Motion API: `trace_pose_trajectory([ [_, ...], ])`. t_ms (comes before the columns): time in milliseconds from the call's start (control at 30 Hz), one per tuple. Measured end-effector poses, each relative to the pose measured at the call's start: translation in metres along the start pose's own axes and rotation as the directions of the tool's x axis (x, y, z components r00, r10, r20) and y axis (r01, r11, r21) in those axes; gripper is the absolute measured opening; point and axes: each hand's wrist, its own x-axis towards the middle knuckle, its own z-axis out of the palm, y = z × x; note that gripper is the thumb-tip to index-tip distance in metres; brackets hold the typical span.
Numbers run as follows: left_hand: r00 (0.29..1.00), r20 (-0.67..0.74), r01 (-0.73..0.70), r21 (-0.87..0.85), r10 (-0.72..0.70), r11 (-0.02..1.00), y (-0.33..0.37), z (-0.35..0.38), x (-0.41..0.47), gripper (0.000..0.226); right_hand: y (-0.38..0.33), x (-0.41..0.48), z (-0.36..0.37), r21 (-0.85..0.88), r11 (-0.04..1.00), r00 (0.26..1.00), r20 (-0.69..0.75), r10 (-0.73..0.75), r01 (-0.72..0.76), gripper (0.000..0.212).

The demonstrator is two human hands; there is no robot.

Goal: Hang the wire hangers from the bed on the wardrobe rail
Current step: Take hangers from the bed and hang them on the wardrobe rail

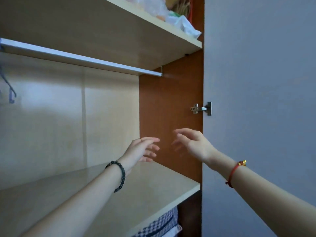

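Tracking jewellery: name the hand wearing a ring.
The left hand, the one with the black bead bracelet; the right hand wears a red cord.

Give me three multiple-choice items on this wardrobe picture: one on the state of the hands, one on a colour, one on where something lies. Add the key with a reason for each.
1. The left hand and the right hand are:
A. both open, holding nothing
B. both curled round something
C. both clenched in fists

2. The bead bracelet on the left wrist is:
A. red
B. black
C. white

3. The checked cloth lies:
A. in the right hand
B. on a chair
C. under the lower shelf

Key:
1 A, since the fingers of both are spread and loose with nothing between them.
2 B, since dark beads circle that wrist.
3 C, since it shows in the compartment beneath that shelf.
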Motion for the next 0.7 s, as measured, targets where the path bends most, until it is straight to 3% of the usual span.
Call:
trace_pose_trajectory([
  [133,0.975,0.219,-0.072,0.096,0.05,0.993,-0.011,0.088,-0.009,0.021,0.041,-0.055,-0.073,-0.023,0.991,0.983,-0.128,0.128,-0.132,0.027],
  [267,0.902,0.421,-0.146,0.099,0.091,0.984,-0.022,0.179,-0.027,0.024,0.073,-0.118,-0.145,0.006,0.973,0.934,-0.279,0.223,-0.231,0.027],
  [533,0.668,0.728,-0.253,0.032,0.151,0.967,-0.035,0.347,-0.097,0.024,0.107,-0.266,-0.261,-0.027,0.936,0.774,-0.571,0.273,-0.35,0.024],
  [700,0.498,0.845,-0.297,-0.042,0.193,0.954,-0.04,0.436,-0.157,0.019,0.115,-0.369,-0.316,0.02,0.896,0.608,-0.728,0.318,-0.444,0.022],
])
